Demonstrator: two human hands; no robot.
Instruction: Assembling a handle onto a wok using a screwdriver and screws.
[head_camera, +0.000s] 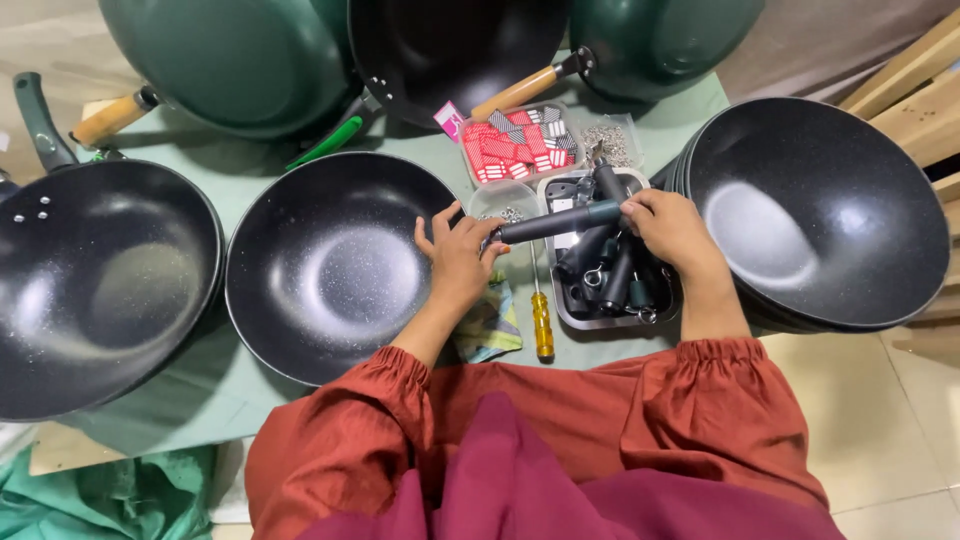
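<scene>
While the right hand (668, 225) gripped the wide end of a dark grey pan handle (560, 222), closed firmly round it, the left hand (457, 258) pinched the handle's narrow metal tip just at the rim of the handleless black wok (335, 268), fingers curled in close at the joint. The handle lay level between the two hands, its tip meeting the wok's right edge; whether it was already fixed there I could not tell.

Just right of that wok stood a metal tray (565, 310) heaped with more dark handles, and beside the tray's near left corner lay a yellow-handled screwdriver (542, 322), untouched, next to a crumpled cloth (490, 325). Behind the tray sat a clear box of red and white tags (515, 145) and a small bag of metal fittings (610, 140). Farther right of the wok rose a stack of bare black woks (815, 210), none with handles, so much fitting seemed left. To its left rested a black wok with a green handle (95, 280), apparently finished, and behind it three green-backed woks with wooden handles (240, 60) leaned on the green-covered surface (250, 185).
</scene>
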